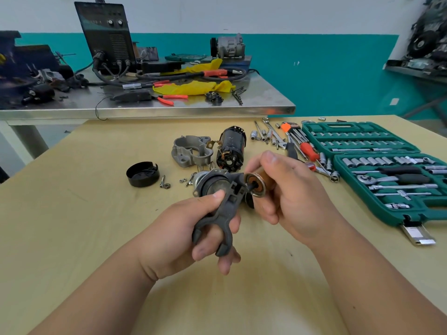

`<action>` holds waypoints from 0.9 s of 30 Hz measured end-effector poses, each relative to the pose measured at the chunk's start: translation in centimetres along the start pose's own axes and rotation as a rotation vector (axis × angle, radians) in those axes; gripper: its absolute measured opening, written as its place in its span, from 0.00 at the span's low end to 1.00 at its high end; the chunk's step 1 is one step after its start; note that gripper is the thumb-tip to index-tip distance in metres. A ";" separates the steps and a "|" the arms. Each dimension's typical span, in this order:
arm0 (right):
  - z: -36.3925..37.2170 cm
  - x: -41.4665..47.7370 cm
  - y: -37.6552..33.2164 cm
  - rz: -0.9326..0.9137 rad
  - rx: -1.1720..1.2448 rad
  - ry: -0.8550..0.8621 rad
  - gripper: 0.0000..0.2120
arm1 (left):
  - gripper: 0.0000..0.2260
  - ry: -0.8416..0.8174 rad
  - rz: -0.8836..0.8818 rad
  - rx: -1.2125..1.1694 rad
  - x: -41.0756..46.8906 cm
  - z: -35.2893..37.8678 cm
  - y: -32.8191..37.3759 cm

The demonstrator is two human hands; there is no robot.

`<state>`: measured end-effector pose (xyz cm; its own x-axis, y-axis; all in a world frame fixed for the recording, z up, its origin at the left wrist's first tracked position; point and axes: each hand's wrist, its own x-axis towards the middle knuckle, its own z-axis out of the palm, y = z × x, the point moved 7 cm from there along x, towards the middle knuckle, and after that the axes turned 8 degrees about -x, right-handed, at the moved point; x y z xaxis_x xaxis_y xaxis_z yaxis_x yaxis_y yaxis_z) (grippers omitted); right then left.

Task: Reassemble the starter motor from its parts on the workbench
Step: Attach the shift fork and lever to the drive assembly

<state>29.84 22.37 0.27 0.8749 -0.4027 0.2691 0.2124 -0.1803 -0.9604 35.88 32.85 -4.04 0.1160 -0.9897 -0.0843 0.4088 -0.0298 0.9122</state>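
A pale wooden tabletop fills the foreground under even light. Behind it stands a stainless-steel table. The wall is white above and teal below. What looks like a metal shelf juts out at the right.

You are working in a mechanical repair workshop. You are facing a pale wooden workbench, and on its right side an open green plastic socket-set case is lying, with loose chrome wrenches and a red-handled screwdriver just beside it. Near the workbench's middle, a grey cast-metal housing and a black cylindrical motor body are lying as separate parts. Beyond the workbench's far edge, a steel-topped table is carrying a black boxy welding machine, orange-handled pliers and crumpled yellow rags.
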 end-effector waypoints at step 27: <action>0.5 0.1 0.4 0.089 -0.023 -0.004 0.18 | 0.16 -0.344 -0.039 -0.287 -1.8 2.0 0.6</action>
<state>30.21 22.73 -0.18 0.8917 -0.4141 0.1827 0.1239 -0.1649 -0.9785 34.13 34.31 -2.51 -0.1921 -0.9791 0.0664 0.6473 -0.0755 0.7585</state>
